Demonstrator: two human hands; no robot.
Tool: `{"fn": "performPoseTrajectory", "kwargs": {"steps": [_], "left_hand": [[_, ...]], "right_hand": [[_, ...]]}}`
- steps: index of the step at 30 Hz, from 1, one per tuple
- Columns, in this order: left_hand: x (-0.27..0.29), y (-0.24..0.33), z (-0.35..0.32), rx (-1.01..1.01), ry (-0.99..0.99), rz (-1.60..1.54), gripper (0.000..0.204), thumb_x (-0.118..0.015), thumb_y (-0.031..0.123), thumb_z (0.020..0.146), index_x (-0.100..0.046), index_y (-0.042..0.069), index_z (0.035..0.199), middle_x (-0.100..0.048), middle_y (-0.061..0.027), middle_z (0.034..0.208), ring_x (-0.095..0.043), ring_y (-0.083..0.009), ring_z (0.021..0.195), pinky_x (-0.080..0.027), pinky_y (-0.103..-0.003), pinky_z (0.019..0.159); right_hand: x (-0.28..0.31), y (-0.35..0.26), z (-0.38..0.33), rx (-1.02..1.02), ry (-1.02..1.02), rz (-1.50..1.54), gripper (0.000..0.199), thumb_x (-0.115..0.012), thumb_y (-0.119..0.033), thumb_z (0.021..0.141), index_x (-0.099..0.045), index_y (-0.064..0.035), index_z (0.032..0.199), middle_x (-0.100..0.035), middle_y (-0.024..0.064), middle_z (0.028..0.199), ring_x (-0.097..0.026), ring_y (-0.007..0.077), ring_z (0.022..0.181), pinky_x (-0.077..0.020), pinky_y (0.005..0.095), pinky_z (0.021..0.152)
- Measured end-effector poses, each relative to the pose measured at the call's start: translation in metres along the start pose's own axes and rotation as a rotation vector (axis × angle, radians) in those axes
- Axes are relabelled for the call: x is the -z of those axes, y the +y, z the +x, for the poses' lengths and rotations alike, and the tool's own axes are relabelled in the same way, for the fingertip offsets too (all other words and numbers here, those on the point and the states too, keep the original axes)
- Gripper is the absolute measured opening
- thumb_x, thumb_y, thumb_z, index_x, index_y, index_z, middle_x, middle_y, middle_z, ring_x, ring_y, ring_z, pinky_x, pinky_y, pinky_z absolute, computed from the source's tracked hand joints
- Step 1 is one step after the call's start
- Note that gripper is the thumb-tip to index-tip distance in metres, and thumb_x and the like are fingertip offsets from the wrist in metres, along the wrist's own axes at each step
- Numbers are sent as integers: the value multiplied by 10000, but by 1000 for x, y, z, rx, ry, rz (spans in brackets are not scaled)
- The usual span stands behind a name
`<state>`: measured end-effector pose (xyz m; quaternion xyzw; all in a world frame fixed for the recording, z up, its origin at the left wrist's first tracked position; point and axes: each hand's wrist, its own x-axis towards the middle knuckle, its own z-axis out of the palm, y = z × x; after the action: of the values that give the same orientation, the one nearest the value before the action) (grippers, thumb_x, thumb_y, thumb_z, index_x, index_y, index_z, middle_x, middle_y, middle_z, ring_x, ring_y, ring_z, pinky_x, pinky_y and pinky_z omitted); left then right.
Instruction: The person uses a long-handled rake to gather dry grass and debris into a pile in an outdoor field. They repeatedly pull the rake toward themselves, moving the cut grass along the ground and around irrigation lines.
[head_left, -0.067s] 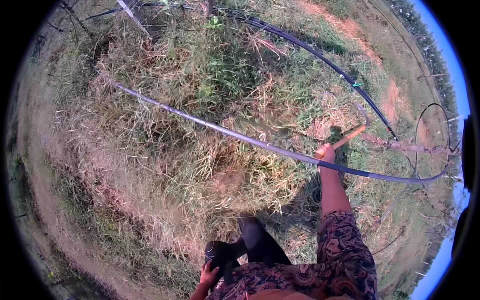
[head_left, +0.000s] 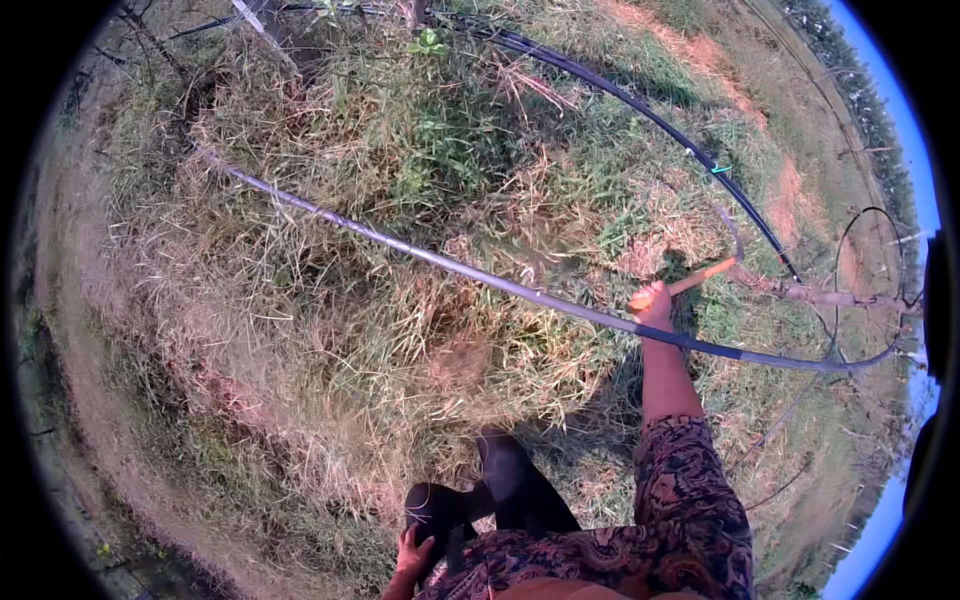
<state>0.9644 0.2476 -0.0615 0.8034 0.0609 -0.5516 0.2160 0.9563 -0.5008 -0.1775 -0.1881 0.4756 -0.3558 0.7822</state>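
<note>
My right hand [head_left: 652, 302] is closed round the orange handle of a sickle [head_left: 703, 275]. Its thin curved blade [head_left: 737, 238] reaches over the grass beyond the hand. Across my right forearm, just below the wrist, passes a long grey pipe [head_left: 480, 272], nearer to the camera than the arm. At the lower edge my left hand [head_left: 412, 550] lies with its fingers apart on my dark-clad knee [head_left: 435, 508], holding nothing.
Cut dry grass [head_left: 330, 320] covers the ground, with green weeds [head_left: 440, 150] in the far middle. Black hoses [head_left: 640, 112] curve along the far right toward a bare branch [head_left: 840, 297] and a thin wire loop [head_left: 868, 212]. A post [head_left: 265, 35] stands far left.
The sickle's blade has swung very slightly to the right and toward me. My left hand stays on the knee.
</note>
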Motion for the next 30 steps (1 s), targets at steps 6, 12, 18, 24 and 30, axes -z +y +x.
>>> {"fn": "performPoseTrajectory", "kwargs": {"steps": [6,12,18,24,30], "left_hand": [[52,46,-24,-24,261,212,784,-734,255,705,-347,114,1372,-320,-218,1358,-348,-368,1257,-335,-426,1050],[78,32,10,135,170,233,883,-742,406,690,-278,224,1419,-268,-238,1405,-331,-405,1285,-342,-448,1046],[76,55,87,485,67,496,1036,-721,568,664,-108,325,1464,-157,-252,1474,-304,-416,1318,-352,-470,1032],[80,29,102,424,68,551,1076,-720,636,610,-77,426,1447,-155,-251,1477,-373,-415,1276,-391,-467,994],[75,9,97,463,119,579,1085,-708,638,621,-45,412,1450,-172,-249,1471,-394,-417,1256,-400,-464,982]], "right_hand": [[-119,247,-65,-577,114,50,259,-495,-173,845,-336,-173,641,-314,-51,514,-336,106,424,-295,260,414],[-61,276,-338,-1030,-139,-287,149,-538,-79,819,-406,-119,763,-385,-7,532,-404,127,406,-341,311,375],[-8,137,-193,-462,85,-506,103,-547,-100,788,-447,-100,764,-449,20,562,-431,138,387,-348,297,331],[-113,101,36,-92,137,79,242,-480,-133,816,-330,-156,628,-303,-30,498,-307,115,409,-322,286,411],[-203,411,-283,-781,-186,-663,141,-549,-53,784,-421,-63,841,-412,9,523,-450,145,403,-392,321,357]]}}
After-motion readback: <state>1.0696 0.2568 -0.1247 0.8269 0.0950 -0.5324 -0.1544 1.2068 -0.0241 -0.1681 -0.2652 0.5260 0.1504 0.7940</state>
